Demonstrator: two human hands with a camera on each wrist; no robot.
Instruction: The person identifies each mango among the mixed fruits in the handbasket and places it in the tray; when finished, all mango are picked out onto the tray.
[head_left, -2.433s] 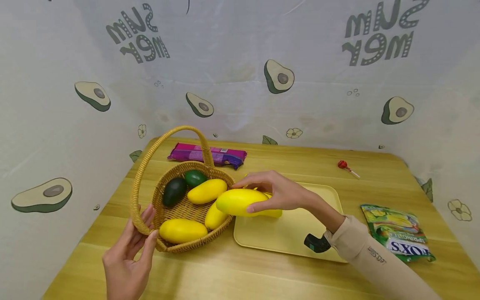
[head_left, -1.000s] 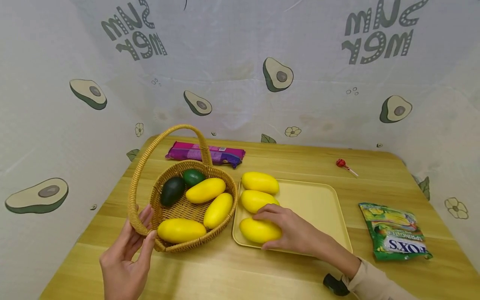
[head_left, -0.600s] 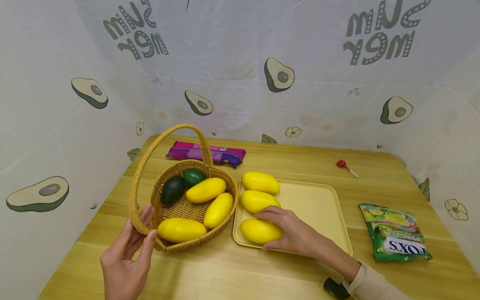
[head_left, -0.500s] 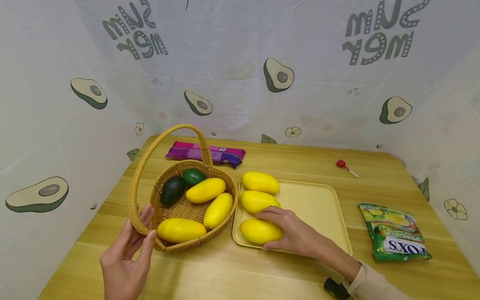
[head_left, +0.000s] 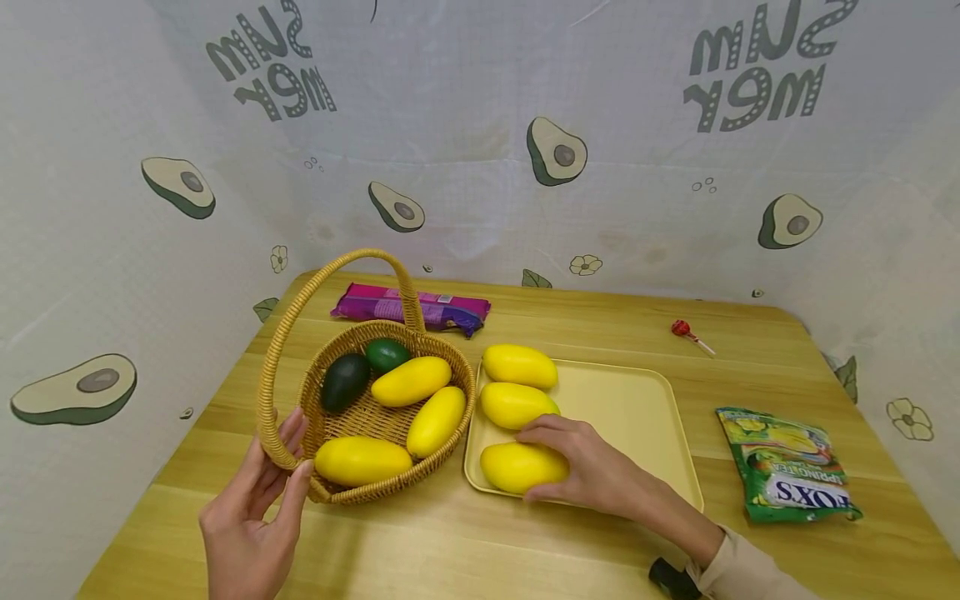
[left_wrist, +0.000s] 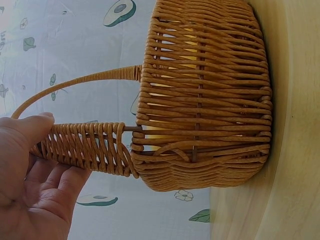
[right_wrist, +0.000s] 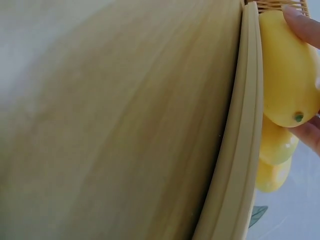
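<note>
Head view, and the right hand [head_left: 588, 467] pinches the nearest mango [head_left: 517, 468] from its right, long axis running sideways toward the basket [head_left: 397, 484], whose handle [head_left: 267, 387] the left hand [head_left: 251, 518] pinches.

- Your basket [left_wrist: 220, 100]: golden-brown weave
- Your tray [head_left: 630, 417]: plain pale yellow
- Your mangoes [head_left: 517, 467]: bright yellow
- Your avocados [head_left: 346, 383]: dark green
- Your tabletop [head_left: 420, 542]: yellowish wood grain
- Your backdrop [head_left: 465, 83]: whitish, avocado-printed

The left hand [head_left: 251, 518] and right hand [head_left: 588, 467] both pinch, thumbs opposing bent fingers.
</note>
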